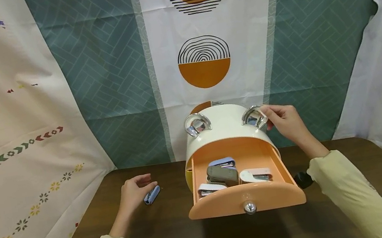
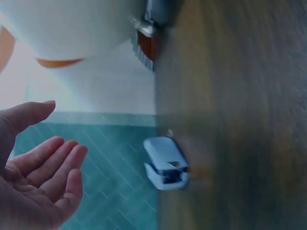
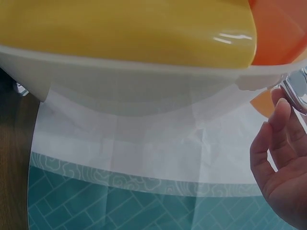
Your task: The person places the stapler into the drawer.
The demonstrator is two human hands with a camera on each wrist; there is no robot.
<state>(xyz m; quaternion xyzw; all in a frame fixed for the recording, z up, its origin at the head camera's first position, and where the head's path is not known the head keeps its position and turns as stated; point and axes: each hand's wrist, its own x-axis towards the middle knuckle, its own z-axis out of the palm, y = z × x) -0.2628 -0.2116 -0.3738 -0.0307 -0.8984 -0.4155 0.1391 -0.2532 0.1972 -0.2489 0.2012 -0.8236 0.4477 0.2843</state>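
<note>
Head: blue stapler (image 1: 152, 195) lies near slack, empty left grip (image 1: 135, 192); right grip (image 1: 285, 122) pinches ring (image 1: 246, 114).

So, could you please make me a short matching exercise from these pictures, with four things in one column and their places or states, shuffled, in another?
Column 1
1. Drawer
2. Blue stapler outside it
3. Olive-gray stapler
4. Right grip

Column 2
A. At a curved silver handle
B. Lying on the brown table
C. Orange and pulled open
D. Among other staplers, not on the table

Right pairs: 1-C; 2-B; 3-D; 4-A.
</note>
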